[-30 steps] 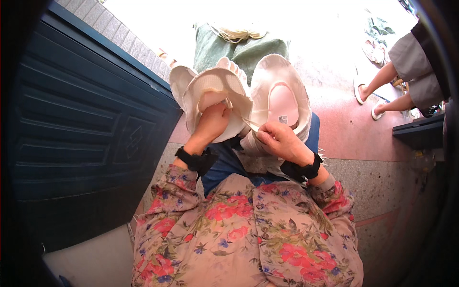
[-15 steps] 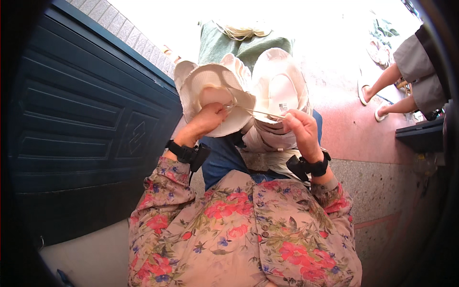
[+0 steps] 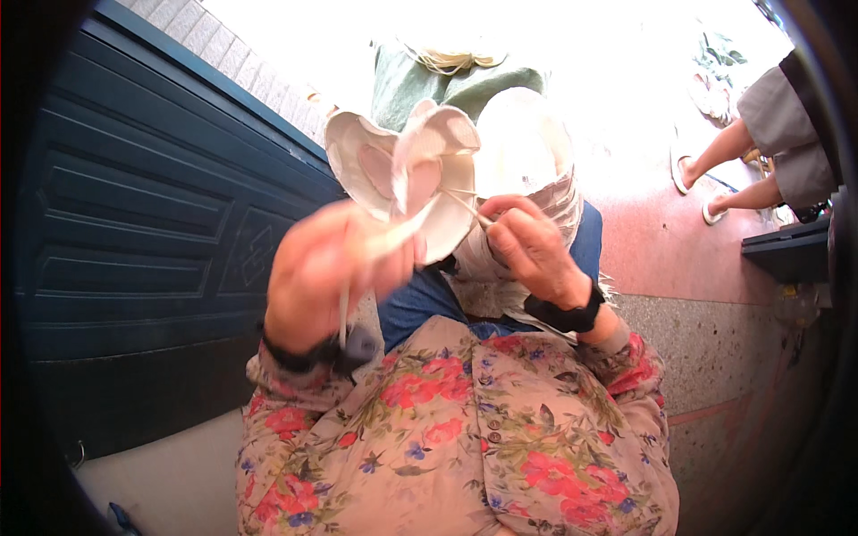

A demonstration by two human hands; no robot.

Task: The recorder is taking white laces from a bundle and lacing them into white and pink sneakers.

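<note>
Right hand (image 3: 532,250) pinched on a thin pale cord (image 3: 463,205). Cord runs left to the cupped pale fabric pieces (image 3: 454,234), above the jeans (image 3: 416,305). Left hand (image 3: 326,268) blurred at their near side, grip can't be told. Second pale stack (image 3: 556,204) just right; green sack (image 3: 402,94) beyond.

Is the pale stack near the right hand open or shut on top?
Open: the pale stack near the right hand shows its bright inside through the top.

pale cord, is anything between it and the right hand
Nothing visible: the right hand pinches the pale cord directly, and the stretch from there to the pale fabric piece looks uncovered.
</note>
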